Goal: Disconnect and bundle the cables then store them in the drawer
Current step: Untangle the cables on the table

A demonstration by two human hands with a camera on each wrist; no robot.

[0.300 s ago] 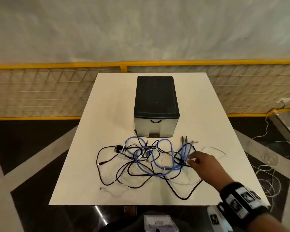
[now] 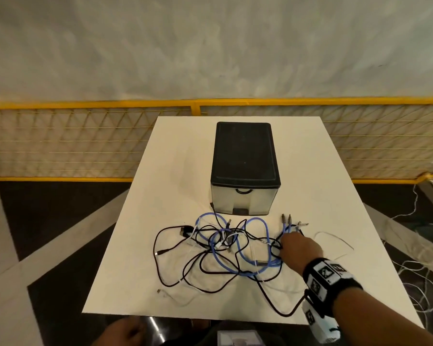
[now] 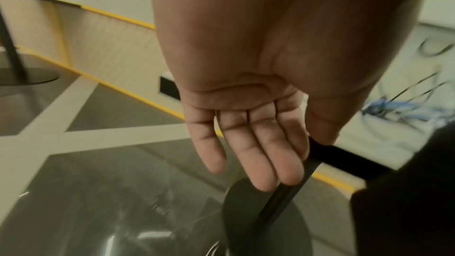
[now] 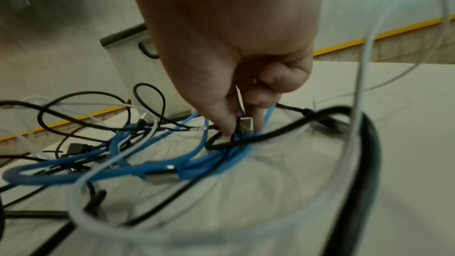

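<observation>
Right wrist: right hand (image 4: 236, 50) pinches a connector (image 4: 246, 124) amid cables (image 4: 138, 170).

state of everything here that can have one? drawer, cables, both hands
drawer: closed, handle untouched
cables: tangled in one pile on the table, not bundled
USB plug: pinched between right-hand fingers
right hand: down in the tangle, gripping the plug
left hand: empty, fingers straight, below the table edge

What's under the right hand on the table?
Under the right hand lies the cable tangle: blue cable loops and a black cable. Its fingertips pinch a small metal plug. Which cable the plug belongs to is hidden.
</observation>
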